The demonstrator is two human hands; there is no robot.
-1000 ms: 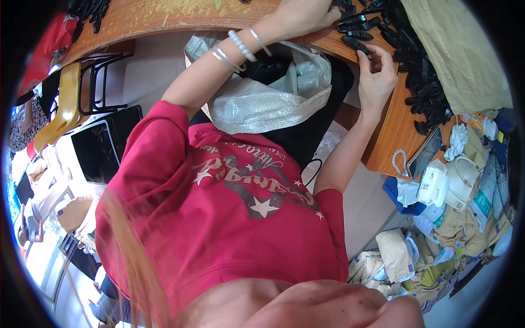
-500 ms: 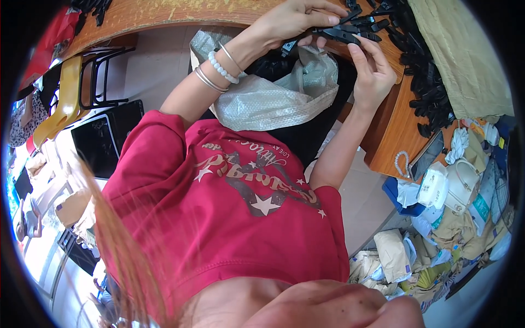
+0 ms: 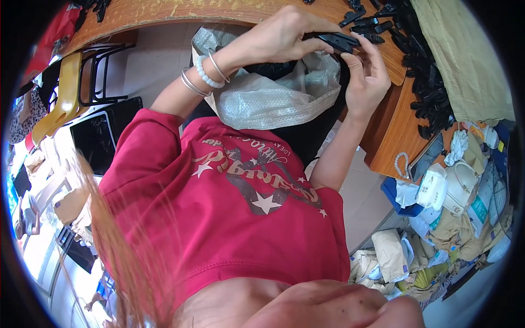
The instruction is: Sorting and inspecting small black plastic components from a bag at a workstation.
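Note:
Above the sack, a small black plastic piece, clip-like in shape (image 3: 339, 42), is pinched between both of my hands. My left hand (image 3: 279, 37), with bangles and a beaded bracelet on its wrist, grips the left end with thumb and fingers. At the right end, my right hand (image 3: 367, 82) takes the piece between thumb and forefinger. A white woven sack (image 3: 268, 106) lies open below, on my lap, with dark contents (image 3: 270, 70) inside. Several similar black pieces (image 3: 372, 26) lie on the table just beyond my fingers.
The wooden table (image 3: 180, 10) curves along the far side and down the right. A heap of black pieces (image 3: 429, 90) lines its right part beside a tan sheet (image 3: 465, 60). A beaded bracelet (image 3: 402, 164) hangs near the corner. Packages (image 3: 391, 254) pile up lower right; a yellow chair (image 3: 68, 93) stands left.
My hands have drawn slightly nearer and now hold one piece apart from the others on the table. A dark piece seen under my left hand before no longer shows.

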